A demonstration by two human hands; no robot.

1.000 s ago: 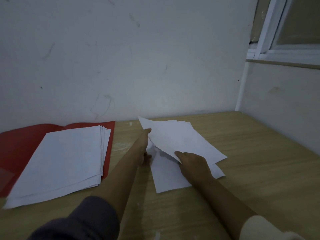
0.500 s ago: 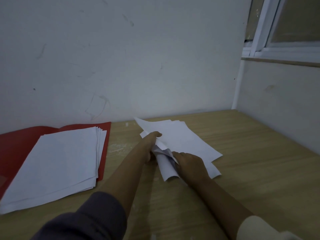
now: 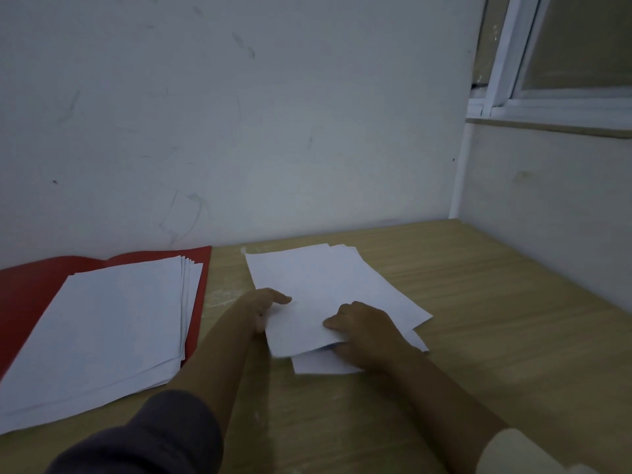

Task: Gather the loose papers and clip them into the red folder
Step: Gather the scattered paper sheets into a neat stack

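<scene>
An open red folder (image 3: 30, 285) lies at the left against the wall, with a fanned stack of white papers (image 3: 109, 330) on it, overhanging its front edge. In the middle of the table lies a smaller pile of loose white sheets (image 3: 328, 285). My left hand (image 3: 265, 307) grips the pile's left edge, thumb on top. My right hand (image 3: 362, 331) pinches the near edge of the upper sheets, fingers under them, thumb above. A lower sheet (image 3: 321, 366) sticks out toward me beneath.
The wooden table (image 3: 496, 336) meets a white wall at the back and another wall at the right. A window frame (image 3: 513, 97) sits above the right wall's ledge.
The curled, bunched sheets between my hands have been flattened out. The upper sheets now lie more squarely on the pile, and both hands hold its edges.
</scene>
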